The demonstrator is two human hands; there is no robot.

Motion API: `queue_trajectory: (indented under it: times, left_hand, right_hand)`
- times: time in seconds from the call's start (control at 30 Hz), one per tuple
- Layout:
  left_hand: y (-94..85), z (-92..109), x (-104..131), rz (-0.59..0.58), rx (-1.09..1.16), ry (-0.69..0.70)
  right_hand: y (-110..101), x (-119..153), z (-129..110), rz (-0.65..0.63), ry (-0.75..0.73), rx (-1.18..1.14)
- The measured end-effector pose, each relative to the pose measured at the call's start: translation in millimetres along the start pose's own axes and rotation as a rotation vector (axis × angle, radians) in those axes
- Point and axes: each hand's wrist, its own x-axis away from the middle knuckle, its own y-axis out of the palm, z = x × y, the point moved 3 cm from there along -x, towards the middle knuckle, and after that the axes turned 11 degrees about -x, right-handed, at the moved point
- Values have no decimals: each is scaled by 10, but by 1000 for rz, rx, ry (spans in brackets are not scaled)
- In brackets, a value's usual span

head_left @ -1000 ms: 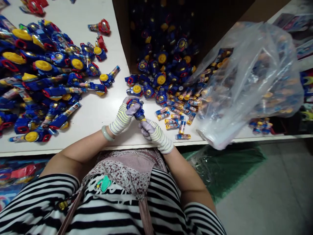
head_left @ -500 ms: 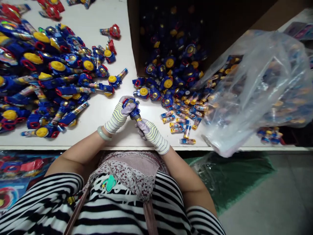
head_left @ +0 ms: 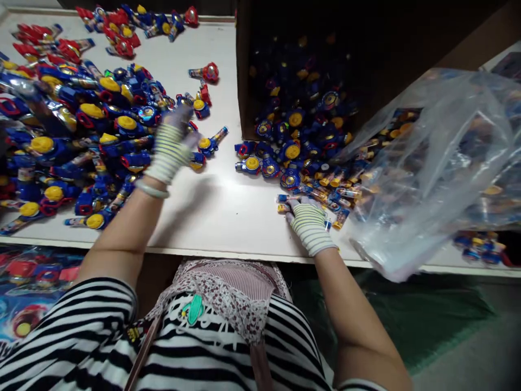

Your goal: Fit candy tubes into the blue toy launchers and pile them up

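My left hand [head_left: 173,144], in a striped glove, is over the right edge of a big pile of blue toy watches [head_left: 126,124] with yellow discs and tube-shaped ends. Motion blurs its fingers, and I cannot make out whether anything is in them. My right hand [head_left: 310,222], gloved alike, reaches palm down onto small printed tubes with yellow caps [head_left: 282,208]. Its fingers are partly spread and touch the tubes, some of which it covers. Just beyond it lie blue toy watch bodies [head_left: 291,176] without tubes.
A dark open box [head_left: 243,81] at the back spills watch bodies onto the white table [head_left: 228,217]. To the right, a clear plastic bag [head_left: 411,201] holds more tubes. Red toy watches [head_left: 122,48] lie at the back left. The table's front edge runs close before me.
Both hands held a blue toy watch with a tube between them. They have parted: the left moved left to the pile, the right moved right to the loose tubes. The view shifted slightly.
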Motion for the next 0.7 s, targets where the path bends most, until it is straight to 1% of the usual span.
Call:
queue_trajectory:
  times: [0.03,0.07,0.1,0.13,0.17,0.2,0.23,0.27,0.33,0.37,0.43,0.5,0.53,0.57,0.6,0.63,0.7]
  left_hand:
    - [419,144,10,-114,-51,45]
    - [803,273,16,-199,-66,76]
    - [1136,379,19,-277,-138,88]
    - [1408,456,22,-365,-269,90]
    - [1602,509,24,-429,-379,92]
    - [1724,540,31,-482,-478,94]
    - [1779,553,48,-518,-538,95]
    - [1779,554,78,-532,-542,93]
    - [1668,522,189,-528,-423,45]
    - [1578,491,268,-499,-307,-21]
    - [1379,421,455,-385,26,-217]
    - [1230,386,655,-280,447,-399]
    - [1187,398,745,-259,642,-455]
    - [1164,431,821,-268,802,-483]
    - [1154,476,883,-290,915,-496]
    - [1153,525,929,-309,980,-502]
    - [1158,607,983,-307,978,-504]
  right_hand:
    - [-2,-16,-47,-5,1,10]
    - [-6,-27,-90,-13,0,14]
    - [-8,-32,-126,-23,-5,7]
    - [-4,-29,-156,-30,-16,-13]
    - [7,-17,-179,-29,-29,-51]
    - [28,3,-195,-17,-46,-107]
    - [59,30,-210,3,-71,-187]
    - [100,60,-223,26,-100,-288]
    - [203,120,-257,59,-152,-530]
    - [255,141,-282,68,-169,-643]
    - [331,154,-350,90,-169,-797]
    - [353,127,-437,116,-147,-844]
    - [345,105,-485,118,-141,-844]
    - [328,81,-530,116,-139,-835]
    - [304,60,-572,111,-142,-817]
    - [278,46,-610,105,-148,-791]
    - [218,41,-664,105,-157,-721]
